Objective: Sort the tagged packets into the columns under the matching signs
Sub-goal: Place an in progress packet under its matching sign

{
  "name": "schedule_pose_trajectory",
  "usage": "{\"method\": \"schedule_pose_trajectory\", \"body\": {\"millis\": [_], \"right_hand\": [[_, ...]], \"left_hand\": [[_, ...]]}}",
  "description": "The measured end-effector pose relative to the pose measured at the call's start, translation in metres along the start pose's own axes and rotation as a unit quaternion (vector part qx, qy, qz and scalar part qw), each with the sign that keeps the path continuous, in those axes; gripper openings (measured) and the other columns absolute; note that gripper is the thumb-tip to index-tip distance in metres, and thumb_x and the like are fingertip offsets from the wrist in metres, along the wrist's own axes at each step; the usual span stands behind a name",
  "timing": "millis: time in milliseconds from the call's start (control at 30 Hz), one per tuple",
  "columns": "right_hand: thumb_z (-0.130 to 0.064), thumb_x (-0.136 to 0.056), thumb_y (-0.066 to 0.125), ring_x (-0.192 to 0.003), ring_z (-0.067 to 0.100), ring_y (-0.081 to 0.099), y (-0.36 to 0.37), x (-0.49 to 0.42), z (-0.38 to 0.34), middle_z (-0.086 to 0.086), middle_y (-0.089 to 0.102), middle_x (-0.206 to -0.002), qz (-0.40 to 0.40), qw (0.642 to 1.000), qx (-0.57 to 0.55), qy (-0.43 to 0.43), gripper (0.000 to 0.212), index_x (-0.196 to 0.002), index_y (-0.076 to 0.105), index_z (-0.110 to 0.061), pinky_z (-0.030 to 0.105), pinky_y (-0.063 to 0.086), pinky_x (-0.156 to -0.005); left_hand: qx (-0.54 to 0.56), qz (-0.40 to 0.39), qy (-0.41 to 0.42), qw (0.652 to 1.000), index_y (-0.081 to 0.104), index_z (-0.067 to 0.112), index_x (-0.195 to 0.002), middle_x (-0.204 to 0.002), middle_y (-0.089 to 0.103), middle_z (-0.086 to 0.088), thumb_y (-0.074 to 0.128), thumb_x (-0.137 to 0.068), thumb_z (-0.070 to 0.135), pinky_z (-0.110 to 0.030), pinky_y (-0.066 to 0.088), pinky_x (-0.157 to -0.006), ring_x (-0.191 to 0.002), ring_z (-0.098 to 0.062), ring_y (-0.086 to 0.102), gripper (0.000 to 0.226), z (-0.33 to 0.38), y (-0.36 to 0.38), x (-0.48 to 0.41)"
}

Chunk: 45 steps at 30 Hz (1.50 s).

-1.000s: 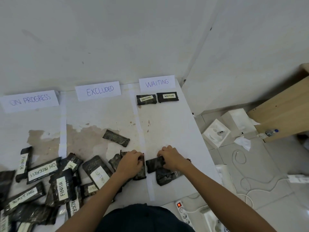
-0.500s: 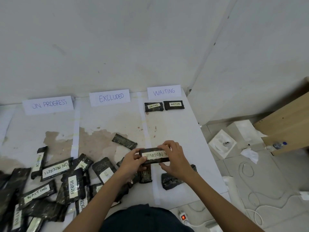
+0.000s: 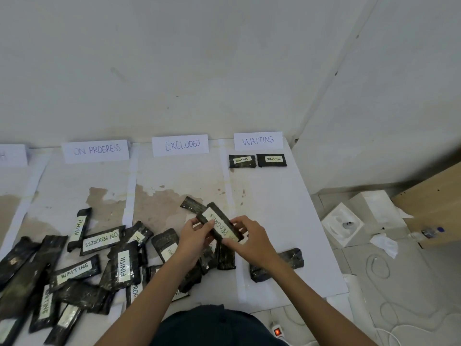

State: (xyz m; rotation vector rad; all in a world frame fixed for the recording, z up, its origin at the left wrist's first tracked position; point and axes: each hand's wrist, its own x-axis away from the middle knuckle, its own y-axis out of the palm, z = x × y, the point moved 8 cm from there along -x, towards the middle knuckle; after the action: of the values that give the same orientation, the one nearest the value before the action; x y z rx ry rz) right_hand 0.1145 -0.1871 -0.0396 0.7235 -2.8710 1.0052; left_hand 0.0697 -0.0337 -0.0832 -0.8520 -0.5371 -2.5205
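Grip, left hand (image 3: 193,236): thumb and fingers pinch the left long edge of the held packet (image 3: 219,224).
Grip, right hand (image 3: 252,239): fingers curled round the packet's near end, pinching it.

Held packet: dark wrapper, pale tag facing up, "PROGRESS" legible and upside down to the camera, the rest of the tag covered by fingers. It lies on a diagonal, far end to the left. It is held over loose packets at the right side of the EXCLUDED column, just beside the strip dividing it from WAITING.

Signs, along the far edge of the worktop (image 3: 287,208): ON PROGRESS sign (image 3: 96,150), EXCLUDED sign (image 3: 180,145), WAITING sign (image 3: 258,141). A fourth sign (image 3: 12,156) is cut off at the left and cannot be read.

Sorted: WAITING pair (image 3: 242,161), side by side directly under the WAITING sign.

Unsorted pile (image 3: 74,272), near left, overlapping: tags read FINISH, ON PROGRESS and WAITING; several packets lie tag down.

Stray packet (image 3: 277,264): no tag visible, in the WAITING column under the right forearm.

Off the worktop, right: white boxes (image 3: 341,224), crumpled tissue (image 3: 384,242), wooden cabinet (image 3: 434,203), cables (image 3: 379,265), power strip (image 3: 277,330) with a lit red switch.
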Motion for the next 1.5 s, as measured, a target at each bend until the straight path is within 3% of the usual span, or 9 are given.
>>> {"method": "schedule_pose_trajectory", "body": {"millis": [133, 333, 467, 567, 733, 867, 1033, 1167, 1500], "right_hand": [[-0.023, -0.082, 0.07, -0.071, 0.001, 0.065, 0.02, -0.001, 0.001, -0.004, 0.072, -0.084, -0.044, 0.986, -0.135, 0.091, 0.023, -0.102, 0.058, -0.021, 0.017, 0.049, -0.065], [-0.015, -0.083, 0.069, -0.085, 0.016, 0.071, 0.056, -0.002, -0.017, 0.001, 0.073, -0.096, -0.111, 0.964, -0.212, 0.116, 0.029, -0.109, 0.056, -0.019, 0.031, 0.059, -0.074], [-0.019, -0.083, 0.069, -0.088, 0.016, 0.069, 0.068, -0.01, -0.02, 0.003, 0.07, -0.103, -0.115, 0.964, -0.202, 0.127, 0.032, -0.112, 0.055, -0.019, 0.033, 0.058, -0.075], [-0.021, -0.086, 0.066, -0.093, 0.015, 0.066, 0.067, -0.023, -0.03, 0.001, 0.065, -0.107, -0.11, 0.967, -0.194, 0.126, 0.036, -0.119, 0.054, -0.019, 0.028, 0.056, -0.073], [-0.017, -0.086, 0.066, -0.09, 0.013, 0.065, 0.078, -0.05, -0.059, 0.003, 0.068, -0.105, -0.168, 0.975, -0.129, 0.068, 0.028, -0.114, 0.063, -0.018, 0.028, 0.055, -0.081], [-0.018, -0.086, 0.067, -0.088, 0.018, 0.067, 0.098, -0.071, -0.078, 0.003, 0.07, -0.098, -0.17, 0.973, -0.135, 0.078, 0.019, -0.104, 0.064, -0.019, 0.032, 0.057, -0.074], [-0.014, -0.087, 0.066, -0.091, 0.023, 0.066, 0.124, -0.109, -0.103, 0.009, 0.067, -0.105, -0.155, 0.966, -0.173, 0.114, 0.019, -0.105, 0.059, -0.013, 0.027, 0.057, -0.067], [-0.01, -0.089, 0.063, -0.087, 0.024, 0.065, 0.153, -0.147, -0.131, 0.013, 0.065, -0.106, -0.132, 0.963, -0.203, 0.116, 0.02, -0.108, 0.057, -0.015, 0.025, 0.058, -0.061], [-0.003, -0.092, 0.053, -0.079, 0.022, 0.062, 0.236, -0.244, -0.157, 0.015, 0.063, -0.106, -0.108, 0.966, -0.184, 0.144, 0.021, -0.105, 0.057, -0.019, 0.027, 0.055, -0.058]], "left_hand": [[-0.038, 0.031, 0.034, 0.998, 0.054, 0.012, -0.101, -0.093, 0.071, -0.011, 0.063, -0.088, 0.016, -0.043, 0.056, -0.078, -0.085, -0.026, 0.068, 0.017, 0.004, -0.018, 0.011], [-0.131, 0.017, 0.056, 0.99, 0.056, 0.014, -0.107, -0.093, 0.069, -0.003, 0.057, -0.092, 0.015, -0.022, 0.051, -0.056, -0.078, -0.014, 0.067, 0.015, 0.007, -0.034, 0.026], [-0.199, 0.001, 0.059, 0.978, 0.054, 0.016, -0.118, -0.103, 0.068, -0.006, 0.053, -0.094, 0.012, -0.026, 0.054, -0.063, -0.087, -0.015, 0.066, 0.024, 0.009, -0.051, 0.029], [-0.274, -0.013, 0.086, 0.958, 0.056, 0.019, -0.121, -0.106, 0.066, -0.008, 0.054, -0.092, 0.01, -0.034, 0.055, -0.082, -0.096, -0.02, 0.064, 0.03, 0.021, -0.063, 0.028], [-0.382, -0.076, 0.121, 0.913, 0.058, 0.025, -0.123, -0.109, 0.066, 0.004, 0.056, -0.091, 0.011, -0.028, 0.047, -0.092, -0.102, -0.01, 0.059, 0.035, 0.048, -0.074, 0.026], [-0.409, 0.032, 0.15, 0.9, 0.045, 0.024, -0.135, -0.115, 0.06, 0.003, 0.055, -0.092, 0.021, -0.025, 0.044, -0.086, -0.103, -0.012, 0.056, 0.044, 0.085, -0.117, 0.02], [-0.425, 0.151, 0.192, 0.872, 0.04, 0.02, -0.139, -0.131, 0.051, 0.001, 0.051, -0.094, 0.023, -0.034, 0.034, -0.103, -0.123, -0.017, 0.044, 0.047, 0.131, -0.189, 0.005], [-0.499, 0.148, 0.199, 0.83, 0.04, 0.019, -0.139, -0.138, 0.047, -0.008, 0.051, -0.092, 0.018, -0.043, 0.037, -0.106, -0.127, -0.026, 0.041, 0.049, 0.158, -0.242, -0.023], [-0.563, 0.123, 0.164, 0.801, 0.036, 0.016, -0.142, -0.146, 0.037, -0.009, 0.05, -0.091, 0.015, -0.043, 0.033, -0.107, -0.134, -0.031, 0.031, 0.053, 0.196, -0.316, -0.107]]}}
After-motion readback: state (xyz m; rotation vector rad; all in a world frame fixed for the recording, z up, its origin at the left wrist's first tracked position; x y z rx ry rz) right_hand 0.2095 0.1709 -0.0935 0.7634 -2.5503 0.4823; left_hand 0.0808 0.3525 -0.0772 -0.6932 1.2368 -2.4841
